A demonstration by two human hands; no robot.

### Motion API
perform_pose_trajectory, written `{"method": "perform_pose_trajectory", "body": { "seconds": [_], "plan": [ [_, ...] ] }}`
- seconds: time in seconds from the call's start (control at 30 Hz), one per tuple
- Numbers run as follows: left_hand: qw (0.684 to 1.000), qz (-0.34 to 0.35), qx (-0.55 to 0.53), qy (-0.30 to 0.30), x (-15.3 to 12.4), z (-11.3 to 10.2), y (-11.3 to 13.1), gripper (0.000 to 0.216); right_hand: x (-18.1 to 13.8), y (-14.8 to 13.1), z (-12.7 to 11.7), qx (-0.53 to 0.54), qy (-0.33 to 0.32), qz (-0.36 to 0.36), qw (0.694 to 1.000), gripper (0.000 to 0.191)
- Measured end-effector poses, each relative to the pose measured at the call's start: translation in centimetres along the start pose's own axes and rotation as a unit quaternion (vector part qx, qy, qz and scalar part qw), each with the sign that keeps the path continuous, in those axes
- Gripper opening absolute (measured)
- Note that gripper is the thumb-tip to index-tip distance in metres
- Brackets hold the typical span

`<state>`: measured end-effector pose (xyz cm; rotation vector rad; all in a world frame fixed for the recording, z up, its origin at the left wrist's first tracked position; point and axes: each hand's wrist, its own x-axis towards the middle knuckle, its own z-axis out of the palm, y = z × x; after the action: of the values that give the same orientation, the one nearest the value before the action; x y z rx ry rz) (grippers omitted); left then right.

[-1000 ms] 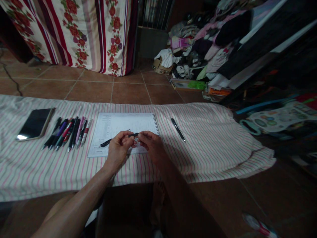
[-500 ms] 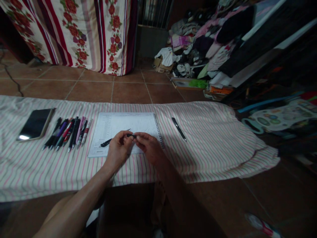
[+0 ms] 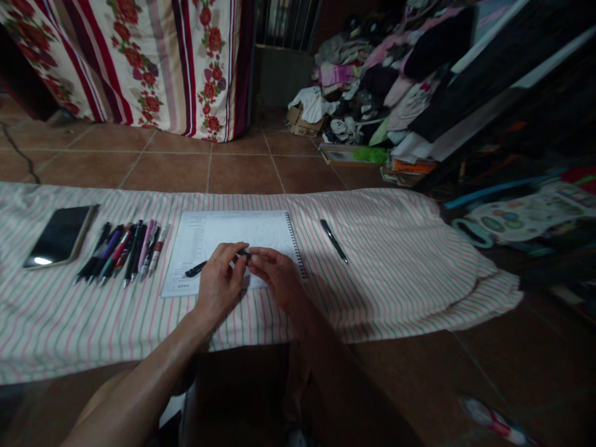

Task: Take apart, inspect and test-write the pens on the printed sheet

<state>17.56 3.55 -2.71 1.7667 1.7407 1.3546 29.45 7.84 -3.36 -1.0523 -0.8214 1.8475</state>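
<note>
Over an open spiral notebook [image 3: 233, 223], my two hands meet at a small black pen part [image 3: 243, 252]. My left hand [image 3: 220, 273] pinches its left end between thumb and fingertips. At the other end, the fingers of my right hand [image 3: 277, 276] are closed on it too. The fingers cover much of the piece, so its exact shape is hidden. A black pen barrel [image 3: 195, 269] lies on the page, partly behind my left hand. Right of the notebook, a black pen [image 3: 334, 241] with a silver tip lies on the cloth.
Several pens [image 3: 123, 253] lie side by side left of the notebook, with a dark phone [image 3: 60, 236] beyond them. A striped cloth [image 3: 395, 261] covers the table. Across the tiled floor [image 3: 242, 171] are a flowered curtain [image 3: 162, 68] and a heap of clothes [image 3: 367, 87].
The small black part has tilted, and my left fingers have shifted on it. A thin dark tip above my left fingers no longer shows. The whole view has shifted slightly.
</note>
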Motion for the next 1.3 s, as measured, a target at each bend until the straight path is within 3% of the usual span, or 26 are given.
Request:
{"method": "perform_pose_trajectory", "body": {
  "seconds": [0.27,0.43,0.77,0.87,0.97,1.1,1.3],
  "plan": [
    [0.997,0.022,0.076,-0.009,0.4,-0.2,-0.4,0.024,0.6,-0.2,-0.8,-0.012,0.089,-0.061,0.994,0.020],
    [0.994,0.037,0.085,-0.061,0.1,0.3,-1.0,0.022,0.6,-0.2,-1.2,-0.034,0.081,-0.072,0.993,0.021],
    [0.996,0.004,0.071,-0.047,0.3,-0.8,-1.1,0.020,0.2,-0.4,-1.0,-0.074,0.073,-0.063,0.993,0.021],
    [0.999,-0.043,0.016,-0.028,0.4,-1.0,-1.1,0.019,0.1,-0.4,-1.0,-0.081,0.071,-0.062,0.992,0.021],
    [0.987,-0.140,-0.073,0.012,0.6,-1.1,-1.1,0.017,0.2,-0.3,-0.9,-0.107,0.067,-0.071,0.989,0.021],
    [0.948,-0.252,-0.195,0.015,0.9,-1.1,-0.9,0.023,0.3,-0.1,-0.7,-0.155,0.051,-0.086,0.983,0.021],
    [0.878,-0.297,-0.375,0.008,0.9,-0.8,-0.5,0.032,0.5,0.2,-0.3,-0.200,0.007,-0.121,0.972,0.020]
  ]
}}
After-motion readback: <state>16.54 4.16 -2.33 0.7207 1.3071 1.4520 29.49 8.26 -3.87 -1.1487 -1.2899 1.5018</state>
